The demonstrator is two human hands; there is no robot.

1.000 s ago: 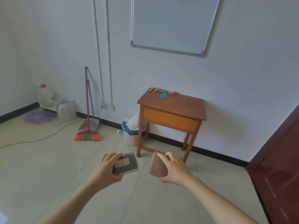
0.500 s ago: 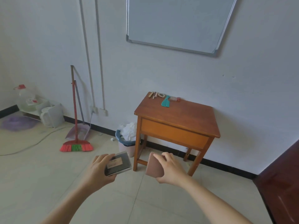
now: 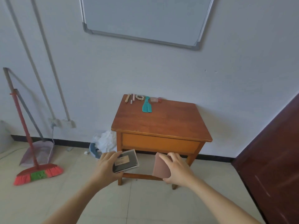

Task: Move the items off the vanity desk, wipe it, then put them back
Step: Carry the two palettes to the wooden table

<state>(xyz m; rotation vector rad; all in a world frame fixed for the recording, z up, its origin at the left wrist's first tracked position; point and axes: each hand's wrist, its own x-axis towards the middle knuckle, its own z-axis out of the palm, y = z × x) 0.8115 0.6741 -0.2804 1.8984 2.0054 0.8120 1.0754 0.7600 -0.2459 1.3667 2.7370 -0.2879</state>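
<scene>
**Both hands carrying flat items toward the vanity desk**

White wall fills the upper frame, with a whiteboard (image 3: pixel 142 18) mounted at top centre and pale tiled floor below. At the far left I see a red broom (image 3: pixel 30 152) leaning on the wall beside a grey dustpan (image 3: pixel 38 152). Right of them, low on the wall, sits a socket strip (image 3: pixel 62 122). Further right, a bin with white bags (image 3: pixel 103 143) stands on the floor just beside the desk's left leg.

At lower centre-left, my left hand (image 3: pixel 107 167) grips a dark flat case (image 3: pixel 127 160) bearing a pale label, fingers curled over its left edge, thumb underneath. It is held in the air in front of the desk.

Centre frame holds the wooden vanity desk (image 3: pixel 160 125), set against the wall. Along its back edge lie small sticks (image 3: pixel 130 98), a beaded bracelet (image 3: pixel 140 97), a teal comb (image 3: pixel 146 105) and a small pink compact (image 3: pixel 153 99).

At lower centre-right, my right hand (image 3: pixel 177 170) holds a brown flat pad (image 3: pixel 161 167), fingers slightly spread across its top, in front of the desk's lower rail.

A dark red door (image 3: pixel 275 159) fills the right edge.
</scene>
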